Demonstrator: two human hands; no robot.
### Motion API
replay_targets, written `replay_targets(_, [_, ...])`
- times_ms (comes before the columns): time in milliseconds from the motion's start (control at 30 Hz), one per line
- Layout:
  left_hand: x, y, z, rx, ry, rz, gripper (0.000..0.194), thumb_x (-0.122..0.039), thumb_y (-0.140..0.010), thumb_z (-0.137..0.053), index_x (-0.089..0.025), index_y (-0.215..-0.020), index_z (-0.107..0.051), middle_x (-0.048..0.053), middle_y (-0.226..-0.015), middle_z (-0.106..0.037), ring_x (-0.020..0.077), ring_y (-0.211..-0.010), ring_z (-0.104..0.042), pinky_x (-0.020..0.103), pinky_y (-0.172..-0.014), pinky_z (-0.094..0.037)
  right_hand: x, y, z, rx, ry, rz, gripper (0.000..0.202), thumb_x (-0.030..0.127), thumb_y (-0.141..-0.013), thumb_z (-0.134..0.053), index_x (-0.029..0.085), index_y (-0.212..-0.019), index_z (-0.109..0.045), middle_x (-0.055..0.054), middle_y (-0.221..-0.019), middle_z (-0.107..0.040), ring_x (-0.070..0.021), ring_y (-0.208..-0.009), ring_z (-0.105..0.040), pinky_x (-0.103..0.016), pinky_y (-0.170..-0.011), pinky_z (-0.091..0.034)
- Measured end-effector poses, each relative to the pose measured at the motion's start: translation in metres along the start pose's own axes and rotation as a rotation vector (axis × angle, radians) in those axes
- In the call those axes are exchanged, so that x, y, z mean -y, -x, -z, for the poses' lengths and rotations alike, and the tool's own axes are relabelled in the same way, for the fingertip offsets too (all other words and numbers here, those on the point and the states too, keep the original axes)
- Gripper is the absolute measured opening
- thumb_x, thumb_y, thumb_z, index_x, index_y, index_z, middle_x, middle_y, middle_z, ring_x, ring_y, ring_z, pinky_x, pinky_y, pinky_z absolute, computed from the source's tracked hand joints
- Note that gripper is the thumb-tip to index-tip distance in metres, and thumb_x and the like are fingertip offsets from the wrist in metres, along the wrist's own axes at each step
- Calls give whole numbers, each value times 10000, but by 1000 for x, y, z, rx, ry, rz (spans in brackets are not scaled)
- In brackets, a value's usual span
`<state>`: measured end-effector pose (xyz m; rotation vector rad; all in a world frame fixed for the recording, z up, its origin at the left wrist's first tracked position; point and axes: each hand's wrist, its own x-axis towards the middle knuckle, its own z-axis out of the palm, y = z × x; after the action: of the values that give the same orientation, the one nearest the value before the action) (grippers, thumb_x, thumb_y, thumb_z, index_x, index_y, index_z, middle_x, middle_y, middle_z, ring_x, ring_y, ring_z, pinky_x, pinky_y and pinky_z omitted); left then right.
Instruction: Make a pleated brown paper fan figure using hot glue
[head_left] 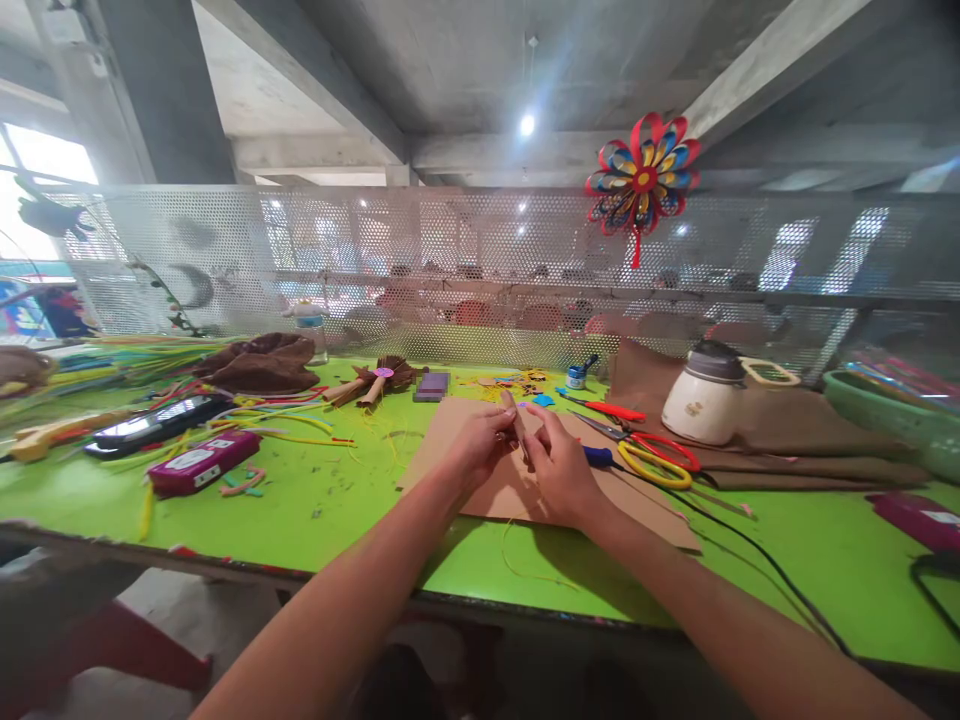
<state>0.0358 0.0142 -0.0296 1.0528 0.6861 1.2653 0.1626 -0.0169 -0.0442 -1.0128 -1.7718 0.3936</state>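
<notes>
My left hand [486,440] and my right hand [559,462] are close together above a flat brown cardboard sheet [442,455]. Between them both sets of fingers pinch a narrow brown strip [516,420], held on a slant; its material is hard to make out. Just right of my right hand lies a tool with a blue handle [598,457], a black cord trailing from it. Beyond that, scissors with red and yellow handles [654,477] rest partly on the cardboard. A brown pleated piece with rolled stems and a pink round centre [384,373] lies farther left.
Folded brown material [810,430] and a white jar with a dark lid [703,395] stand right, beside a green basin [892,420]. Left are a purple box [202,462], a black device [157,424] and coloured strips. A perforated screen [450,250] borders the green table.
</notes>
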Motion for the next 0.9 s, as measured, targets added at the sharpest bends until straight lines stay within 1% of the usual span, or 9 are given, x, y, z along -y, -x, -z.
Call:
replay_targets(133, [4,-3,1,5,65,26,114,-203,-701,-644,-103,-682,-593,7,-567,-521,89,-512,-467,225,-526,-367,-3,1,-3,-6,15,35,417,246,-867,-393,135,-1266,-440,-4,-614,-545,-152,-570,-515,-265,-577,-409])
replay_targets(233, [6,-5,2,-4,89,22,114,-203,-704,-645,-104,-684,-593,8,-583,-531,85,-520,-465,217,-523,-366,-5,1,-5,-22,12,63,405,240,-871,-384,131,-1256,-448,-7,-625,-547,-149,-576,-514,-260,-579,-410])
replay_targets(367, [2,-6,5,-6,99,-20,134,-213,-686,-675,-104,-671,-598,11,-599,-549,87,-540,-477,212,-527,-368,-4,2,-5,-25,-12,76,405,271,-891,-357,119,-1260,-430,-8,-636,-551,-147,-579,-519,-256,-576,-411])
replay_targets(433, [-2,-5,6,-27,103,-40,134,-208,-675,-687,-100,-676,-607,15,-607,-558,88,-545,-481,215,-533,-375,-2,3,-4,-24,-11,82,413,277,-890,-366,124,-1270,-417,-2,-633,-547,-147,-577,-517,-254,-573,-406])
replay_targets(533, [-5,-4,7,-55,96,-57,115,-182,-672,-687,-98,-672,-609,15,-607,-561,87,-541,-481,219,-529,-378,-1,3,-4,-25,15,111,422,243,-866,-400,122,-1270,-419,4,-629,-537,-145,-578,-508,-252,-579,-397])
replay_targets(667, [-4,-6,8,-59,119,-41,107,-160,-676,-682,-102,-649,-597,8,-576,-550,88,-530,-483,220,-524,-386,0,2,-4,-30,33,121,423,207,-847,-410,102,-1255,-439,8,-612,-521,-140,-565,-489,-254,-592,-394])
replay_targets(800, [-2,-9,10,-74,161,11,92,-169,-702,-662,-96,-688,-608,24,-610,-585,95,-544,-512,225,-547,-414,2,4,-4,-32,-7,127,411,243,-870,-388,112,-1256,-443,7,-620,-513,-138,-569,-485,-255,-595,-396])
replay_targets(900, [-7,-7,9,-70,188,-17,85,-156,-713,-647,-95,-677,-600,31,-611,-597,101,-542,-529,230,-565,-430,5,5,-1,-32,-78,75,409,319,-911,-336,133,-1262,-431,22,-587,-490,-133,-547,-478,-248,-575,-397])
